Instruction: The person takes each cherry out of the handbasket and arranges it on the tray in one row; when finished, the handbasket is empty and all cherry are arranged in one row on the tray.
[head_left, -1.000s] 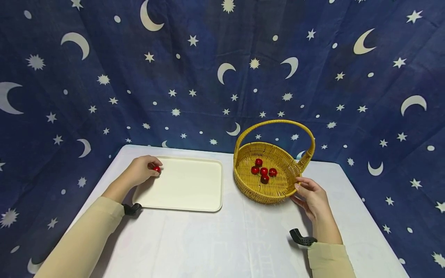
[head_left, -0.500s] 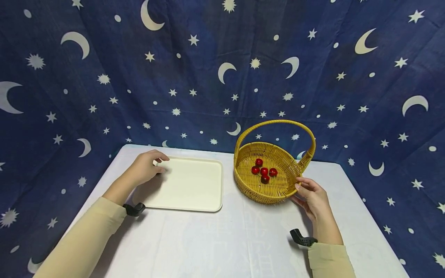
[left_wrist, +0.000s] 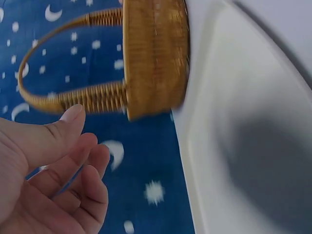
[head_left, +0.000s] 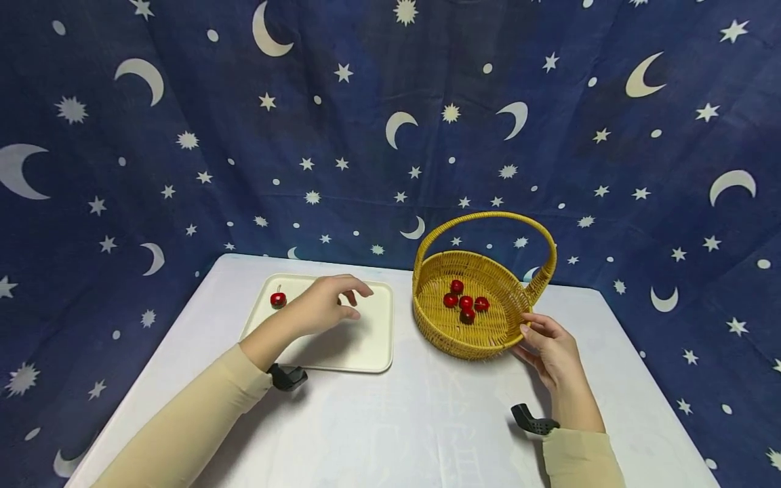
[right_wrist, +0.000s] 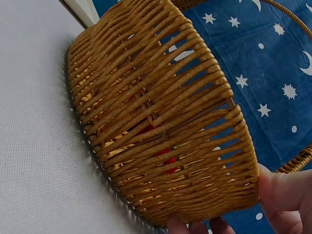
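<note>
A single red cherry (head_left: 278, 299), stem up, lies at the left end of the cream tray (head_left: 375, 342) in the head view. Over the tray's middle hovers my left hand (head_left: 323, 305), its fingers loosely bent and nothing between thumb and fingertips, as the left wrist view also shows. To the tray's right stands a yellow wicker basket (head_left: 442, 335) with a tall arched handle. Several red cherries (head_left: 466, 303) lie together on its bottom. My right hand (head_left: 552, 352) holds the basket's right side, thumb at the rim and fingers against the outer wall (right_wrist: 195, 165).
A white cloth (head_left: 378, 434) covers the table. Behind and beside it hangs a dark blue curtain (head_left: 342, 203) with moons and stars. The basket's handle (head_left: 488, 215) arches well above the rim. A black wrist mount (head_left: 287, 377) sits under the left forearm.
My left hand has let go of the cherry at the tray's left end, lifted and moved right over the tray. The right hand keeps its hold on the basket.
</note>
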Motion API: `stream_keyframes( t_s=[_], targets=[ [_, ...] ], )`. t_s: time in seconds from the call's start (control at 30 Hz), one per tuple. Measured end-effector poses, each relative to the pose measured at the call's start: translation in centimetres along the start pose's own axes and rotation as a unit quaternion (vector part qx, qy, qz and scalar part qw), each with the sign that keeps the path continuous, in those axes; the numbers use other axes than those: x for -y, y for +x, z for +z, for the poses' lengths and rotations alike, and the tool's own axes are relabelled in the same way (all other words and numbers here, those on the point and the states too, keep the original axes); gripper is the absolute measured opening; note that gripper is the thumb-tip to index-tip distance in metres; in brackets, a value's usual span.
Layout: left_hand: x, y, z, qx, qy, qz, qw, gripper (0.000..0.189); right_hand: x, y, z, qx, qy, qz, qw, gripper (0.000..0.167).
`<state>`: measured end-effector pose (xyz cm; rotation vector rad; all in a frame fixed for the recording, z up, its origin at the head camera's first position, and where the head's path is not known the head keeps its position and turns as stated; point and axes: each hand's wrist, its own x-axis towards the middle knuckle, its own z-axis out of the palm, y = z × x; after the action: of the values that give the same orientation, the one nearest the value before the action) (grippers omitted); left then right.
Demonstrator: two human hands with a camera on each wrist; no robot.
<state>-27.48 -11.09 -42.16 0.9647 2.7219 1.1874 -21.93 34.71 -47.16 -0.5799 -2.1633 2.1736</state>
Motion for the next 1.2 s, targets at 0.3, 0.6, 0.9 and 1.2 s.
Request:
stream_keyframes(
  t_s=[0.3,0.6,0.9,1.2],
  targets=[
    [-5.0,5.1,4.3,0.058,-0.020,0.054,0.9967,0.039,0.0,-0.2,-0.7,-0.009,-0.002,0.000,1.0000,0.036],
    [-7.6,9.6,8.3,0.108,-0.015,0.068,0.9917,0.039,-0.1,-0.2,-1.1,0.004,0.003,-0.010,0.9999,0.028],
    [-7.8,13.2,10.9,0.177,0.013,0.033,0.9835,0.040,-0.2,-0.3,-1.1,-0.001,0.004,-0.011,0.9999,0.029],
    [-6.7,15.3,12.4,0.195,0.004,-0.027,0.9805,0.049,0.1,0.1,-0.4,0.016,0.015,-0.007,0.9997,0.031]
  ],
)
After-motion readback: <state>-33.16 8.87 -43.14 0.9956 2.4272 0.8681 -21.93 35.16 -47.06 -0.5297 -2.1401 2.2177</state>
